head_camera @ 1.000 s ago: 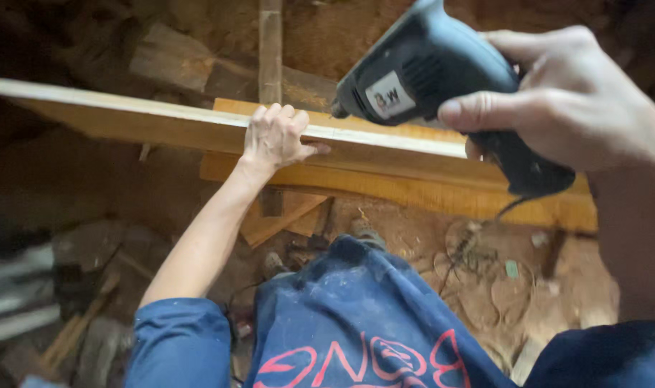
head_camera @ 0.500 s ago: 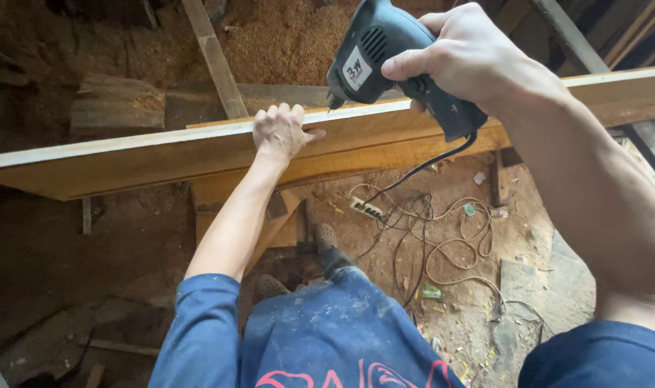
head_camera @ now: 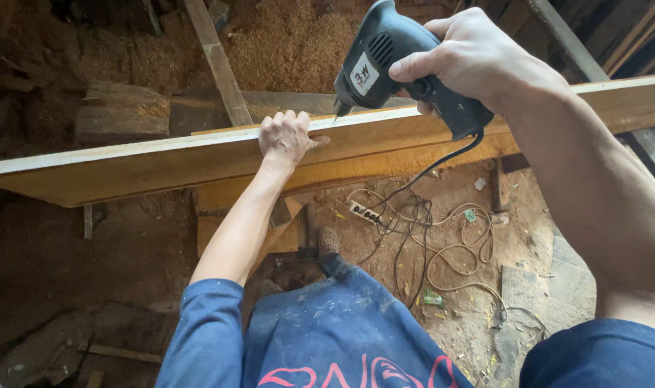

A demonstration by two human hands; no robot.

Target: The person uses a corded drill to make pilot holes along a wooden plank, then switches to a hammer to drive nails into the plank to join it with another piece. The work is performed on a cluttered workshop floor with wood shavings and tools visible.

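The long wooden plank [head_camera: 162,162] is the landmark: pale yellow, runs edge-up across the whole view, left end lower, right end higher, w/ a second board just behind/under its mid part.

Beyond the plank, top of view: a heap of sawdust [head_camera: 291,47], a thin wooden batten [head_camera: 216,61] slanting up from the plank's top edge, and a rough timber block [head_camera: 119,111] left of that batten, just behind the plank.

Below the plank, near side: dirt floor [head_camera: 61,251]; the person's blue paint-flecked trousers [head_camera: 342,323] at bottom centre. Right of the trousers, under the plank's right half, a tangle of pale cable [head_camera: 457,251] on the floor, w/ a white power strip [head_camera: 365,212] just under the plank's lower edge.

Right hand [head_camera: 478,57] sits above the plank's top edge, right of centre, fingers clamped round the grip of a dark grey electric drill [head_camera: 385,61]. Drill body tilted down-left; bit tip meets the plank's top edge, approx. just right of the left hand. Black cord [head_camera: 442,162] drops from the drill handle across the plank's front face to the floor tangle.

Left hand [head_camera: 288,136] is on the plank's top edge, left of the drill tip, fingers curled over the edge and closed on the wood, thumb out toward the bit. Blue sleeve pushed up past the elbow.
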